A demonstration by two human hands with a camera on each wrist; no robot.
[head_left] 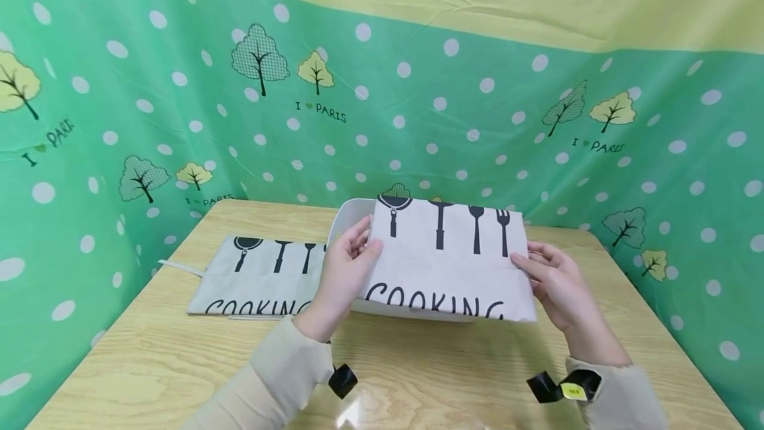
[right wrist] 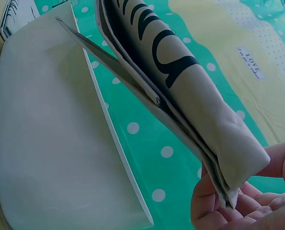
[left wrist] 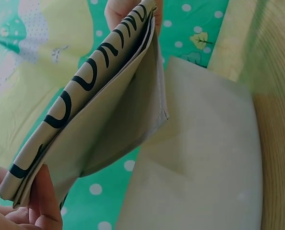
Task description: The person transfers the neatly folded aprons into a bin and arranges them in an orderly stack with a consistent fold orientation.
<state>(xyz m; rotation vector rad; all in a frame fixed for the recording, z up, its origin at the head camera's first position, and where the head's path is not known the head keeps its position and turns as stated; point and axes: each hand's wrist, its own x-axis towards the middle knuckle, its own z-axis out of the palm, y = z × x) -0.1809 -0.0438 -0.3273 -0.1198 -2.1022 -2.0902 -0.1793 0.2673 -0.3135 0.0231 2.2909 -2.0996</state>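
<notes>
A folded beige cloth (head_left: pixel 449 257) printed with black utensils and the word COOKING is held up over a white tray (head_left: pixel 345 219). My left hand (head_left: pixel 349 264) pinches its left edge and my right hand (head_left: pixel 552 277) pinches its right edge. The left wrist view shows the cloth (left wrist: pixel 99 110) edge-on in several layers, my fingers (left wrist: pixel 34 206) gripping its near end above the tray (left wrist: pixel 200 163). From the right wrist, the cloth (right wrist: pixel 181 86) hangs above the tray (right wrist: pixel 46 134) with my fingertips (right wrist: pixel 219 206) at its corner.
A second cloth (head_left: pixel 256 277) with the same print lies flat on the wooden table (head_left: pixel 179 350), left of the tray. A green polka-dot fabric screen (head_left: pixel 418 118) with trees encloses the table at the back and on both sides.
</notes>
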